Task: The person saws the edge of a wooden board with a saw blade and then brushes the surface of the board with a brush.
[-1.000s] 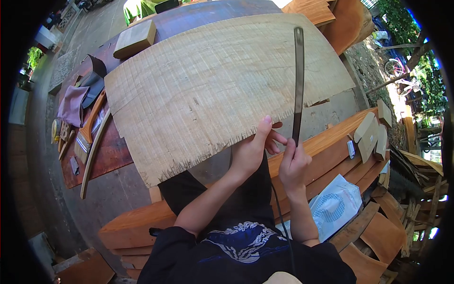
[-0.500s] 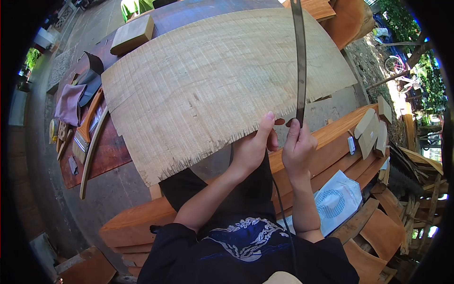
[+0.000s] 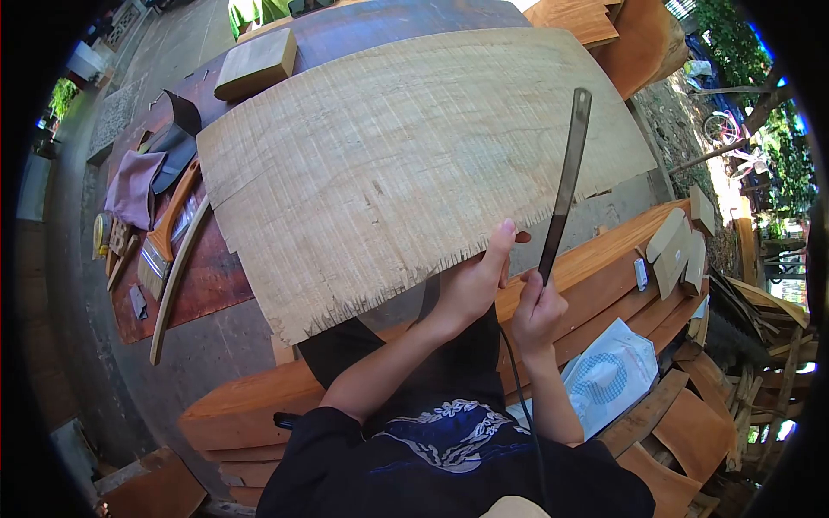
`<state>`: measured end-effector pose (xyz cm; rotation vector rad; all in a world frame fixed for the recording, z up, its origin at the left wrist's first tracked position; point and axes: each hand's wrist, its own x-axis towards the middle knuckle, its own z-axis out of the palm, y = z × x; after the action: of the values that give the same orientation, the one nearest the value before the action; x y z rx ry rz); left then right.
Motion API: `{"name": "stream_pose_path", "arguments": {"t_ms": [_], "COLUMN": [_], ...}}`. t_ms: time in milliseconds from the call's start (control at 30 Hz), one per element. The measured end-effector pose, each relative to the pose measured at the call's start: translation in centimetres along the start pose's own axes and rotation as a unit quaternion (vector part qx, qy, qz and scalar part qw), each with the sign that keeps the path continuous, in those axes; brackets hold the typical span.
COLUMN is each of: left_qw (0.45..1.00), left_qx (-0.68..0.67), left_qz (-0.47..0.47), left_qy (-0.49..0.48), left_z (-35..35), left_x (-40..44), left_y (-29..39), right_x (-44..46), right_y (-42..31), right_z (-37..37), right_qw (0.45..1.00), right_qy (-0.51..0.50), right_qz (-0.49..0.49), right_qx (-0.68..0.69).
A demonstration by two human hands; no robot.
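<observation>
The left hand [image 3: 475,289] pinches the splintered near edge of a thin wooden sheet [image 3: 397,173], its thumb laid over the top and the other fingers mostly hidden below, while the right hand [image 3: 538,315] is closed in a fist around the dark lower end of a narrow metal blade [image 3: 570,173]. The blade points away from the body, tilts slightly to the right and crosses in front of the sheet's right part; whether it touches the wood cannot be told. The sheet lies over a work table [image 3: 345,30], its ragged edge towards the person's lap. Beyond its far left edge sits a pale wooden block [image 3: 256,65]; on the left lie a purple cloth [image 3: 134,183], an orange-handled paintbrush [image 3: 177,211] and a curved wooden strip [image 3: 177,285]. To the right, near the right forearm, a white and blue plastic bag [image 3: 609,371] rests beside stacked reddish-brown planks [image 3: 596,306], and a black cable [image 3: 518,384] runs down over the person's dark shirt [image 3: 345,470]
</observation>
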<state>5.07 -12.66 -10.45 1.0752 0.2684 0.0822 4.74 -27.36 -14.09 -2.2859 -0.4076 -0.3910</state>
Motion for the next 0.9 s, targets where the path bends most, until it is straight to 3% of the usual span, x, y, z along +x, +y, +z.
{"name": "stream_pose_path", "arguments": {"t_ms": [233, 433, 567, 767, 900], "left_qw": [1.0, 1.0, 1.0, 1.0, 1.0], "left_qx": [0.005, 0.006, 0.025, 0.025, 0.012], "left_qz": [0.002, 0.008, -0.017, -0.004, 0.0], "left_qy": [-0.008, 0.004, -0.005, 0.004, -0.013], "left_z": [0.1, -0.1, -0.2, -0.1, -0.5], "left_x": [-0.4, -0.1, -0.4, -0.7, -1.1], "left_y": [-0.2, -0.4, 0.1, -0.1, -0.6], "right_x": [5.4, 0.5, 5.8, -0.6, 3.5], "right_y": [-3.0, -1.2, -3.5, -0.6, -2.2], "right_z": [-1.3, -1.1, -2.0, -1.3, -1.8], "right_qw": [0.999, 1.0, 0.998, 1.0, 0.999], "right_qy": [-0.023, -0.009, -0.044, -0.018, -0.032], "right_qz": [0.03, 0.002, 0.012, 0.018, 0.011], "right_qx": [-0.029, -0.013, -0.047, -0.001, -0.006]}}
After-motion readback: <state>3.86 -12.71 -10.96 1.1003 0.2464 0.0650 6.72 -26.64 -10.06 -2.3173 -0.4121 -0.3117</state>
